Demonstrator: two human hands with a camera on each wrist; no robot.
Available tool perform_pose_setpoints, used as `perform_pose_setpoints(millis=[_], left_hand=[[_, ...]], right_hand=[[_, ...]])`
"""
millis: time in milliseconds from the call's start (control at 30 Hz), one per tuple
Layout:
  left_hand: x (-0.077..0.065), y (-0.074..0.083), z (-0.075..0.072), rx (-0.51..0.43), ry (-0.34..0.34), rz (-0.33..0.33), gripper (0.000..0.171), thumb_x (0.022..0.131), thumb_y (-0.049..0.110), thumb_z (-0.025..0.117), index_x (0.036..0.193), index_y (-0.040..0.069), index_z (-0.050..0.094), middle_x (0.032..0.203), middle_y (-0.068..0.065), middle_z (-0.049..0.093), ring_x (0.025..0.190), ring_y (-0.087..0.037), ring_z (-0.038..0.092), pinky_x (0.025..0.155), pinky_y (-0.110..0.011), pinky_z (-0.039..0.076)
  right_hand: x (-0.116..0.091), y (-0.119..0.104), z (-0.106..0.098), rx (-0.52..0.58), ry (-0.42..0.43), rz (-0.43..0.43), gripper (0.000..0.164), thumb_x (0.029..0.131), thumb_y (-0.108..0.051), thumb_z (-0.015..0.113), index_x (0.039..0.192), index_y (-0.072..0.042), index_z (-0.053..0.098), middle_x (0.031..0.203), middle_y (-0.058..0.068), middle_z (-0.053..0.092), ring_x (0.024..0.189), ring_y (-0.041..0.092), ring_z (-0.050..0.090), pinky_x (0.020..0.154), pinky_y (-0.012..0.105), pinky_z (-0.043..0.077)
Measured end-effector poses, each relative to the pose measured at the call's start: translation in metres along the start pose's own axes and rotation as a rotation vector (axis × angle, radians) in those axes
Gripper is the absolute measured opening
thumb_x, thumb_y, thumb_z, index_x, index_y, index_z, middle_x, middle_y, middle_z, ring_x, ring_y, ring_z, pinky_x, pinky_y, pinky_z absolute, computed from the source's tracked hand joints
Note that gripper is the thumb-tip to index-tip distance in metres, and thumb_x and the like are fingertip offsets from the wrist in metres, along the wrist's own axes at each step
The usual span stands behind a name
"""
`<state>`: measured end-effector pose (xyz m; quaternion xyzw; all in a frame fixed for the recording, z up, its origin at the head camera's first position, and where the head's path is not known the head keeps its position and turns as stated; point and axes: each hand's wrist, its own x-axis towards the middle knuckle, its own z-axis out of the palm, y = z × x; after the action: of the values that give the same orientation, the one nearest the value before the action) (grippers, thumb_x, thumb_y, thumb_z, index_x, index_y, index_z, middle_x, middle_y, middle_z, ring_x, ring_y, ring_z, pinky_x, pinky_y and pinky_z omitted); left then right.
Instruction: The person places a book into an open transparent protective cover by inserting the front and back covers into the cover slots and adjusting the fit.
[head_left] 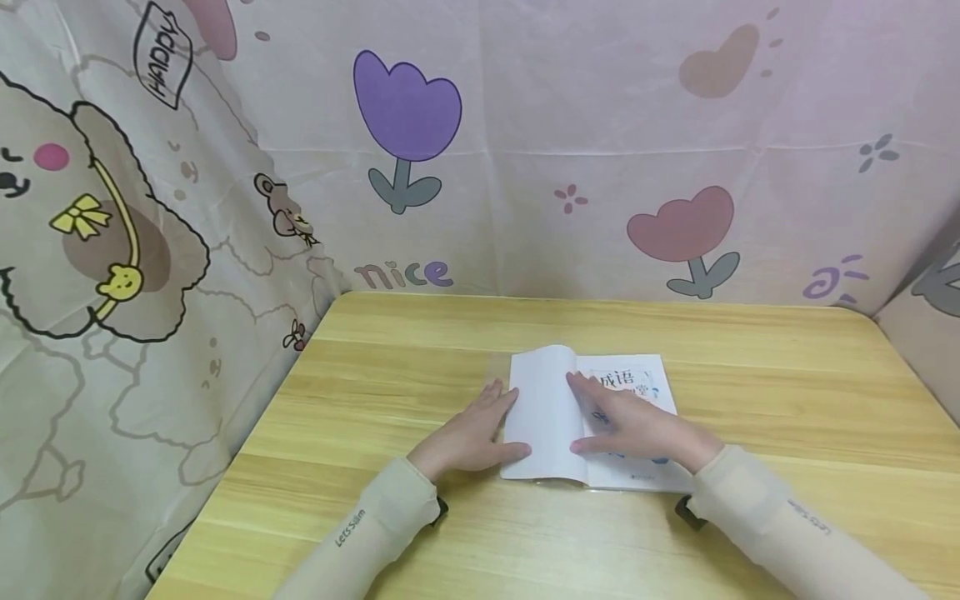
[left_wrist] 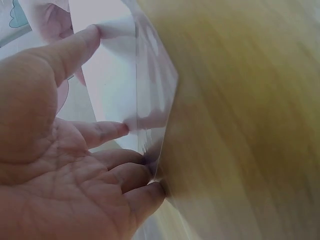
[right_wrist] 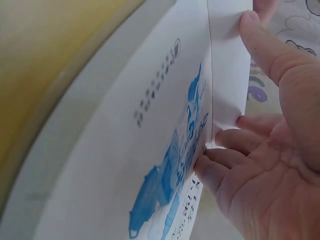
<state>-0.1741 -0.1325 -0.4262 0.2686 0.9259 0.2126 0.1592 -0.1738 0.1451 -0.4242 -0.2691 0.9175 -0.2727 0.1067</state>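
A book lies open on the wooden table, its right page showing Chinese characters and a blue picture. The left leaf is blank white and curves up a little near the spine. Clear plastic film sticks out past that leaf's outer edge. My left hand touches this edge with thumb and extended fingers, some of them on the film. Extended too, the fingers of my right hand rest on the white leaf beside the spine, with the palm over the printed page, covering part of it.
The wooden table has rounded back corners. A printed cloth with tulips hangs right behind it, and another cloth with cartoon animals hangs along its left side.
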Motion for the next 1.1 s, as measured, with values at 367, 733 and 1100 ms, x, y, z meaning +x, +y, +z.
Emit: perform_pose_setpoints(millis=[367,733,1100], left_hand=[[-0.003,-0.001,0.001,-0.009,-0.002,-0.007,0.089,0.089,0.056,0.057,0.154,0.006,0.022,0.157,-0.020,0.007,0.142,-0.030,0.007,0.112,-0.045,0.016],[0.002,0.002,0.001,0.025,0.020,0.019,0.085,0.091,0.051,0.058,0.154,0.005,0.024,0.157,-0.019,0.008,0.143,-0.029,0.007,0.111,-0.046,0.017],[0.007,0.009,0.003,0.130,0.019,0.019,0.080,0.092,0.046,0.061,0.151,0.002,0.029,0.154,-0.025,0.012,0.141,-0.034,0.011,0.110,-0.045,0.021]], right_hand=[[0.004,-0.009,0.006,-0.002,0.003,-0.005,0.097,0.082,-0.048,0.071,0.154,-0.005,0.022,0.155,0.018,0.019,0.140,0.035,0.017,0.109,0.052,0.020],[0.007,-0.018,0.007,-0.114,-0.022,0.019,0.096,0.084,-0.051,0.068,0.154,-0.006,0.022,0.155,0.019,0.017,0.139,0.039,0.015,0.107,0.053,0.024],[0.011,-0.032,0.006,-0.280,-0.076,0.034,0.092,0.084,-0.051,0.067,0.152,-0.001,0.028,0.152,0.026,0.019,0.134,0.046,0.024,0.103,0.050,0.033]])
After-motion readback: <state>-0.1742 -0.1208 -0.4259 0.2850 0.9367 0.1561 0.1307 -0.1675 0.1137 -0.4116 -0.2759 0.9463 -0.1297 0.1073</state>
